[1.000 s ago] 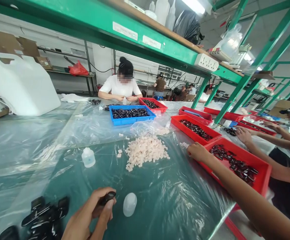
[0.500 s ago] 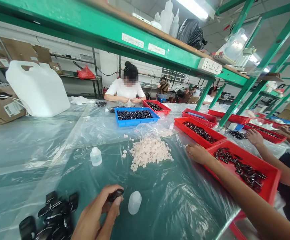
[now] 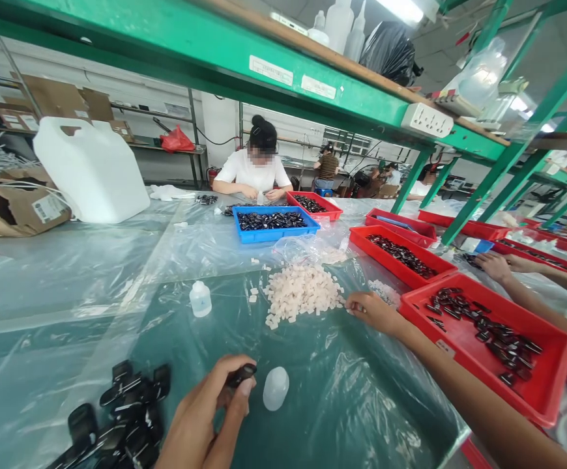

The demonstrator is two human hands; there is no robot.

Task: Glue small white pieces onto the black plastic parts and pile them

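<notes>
My left hand (image 3: 205, 417) is at the bottom edge, thumb and fingers closed on a small black plastic part (image 3: 241, 374). A small translucent bottle (image 3: 275, 388) lies on its side just right of that hand. My right hand (image 3: 374, 311) reaches across from the lower right. Its fingers are curled down at the right edge of a pile of small whitish pieces (image 3: 300, 292); what they pinch is hidden. A heap of black parts (image 3: 122, 417) lies to the left of my left hand.
Clear plastic sheeting covers the green table (image 3: 68, 306). A red tray (image 3: 464, 339) of black parts sits beside my right arm, with more red trays and a blue tray (image 3: 274, 236) behind. A small upright bottle (image 3: 200, 298), a white jerrycan (image 3: 92, 166) and other workers' hands (image 3: 496, 266) are nearby.
My right hand has slid left from the red tray's corner to the edge of the whitish pile. My left hand keeps hold of the black part.
</notes>
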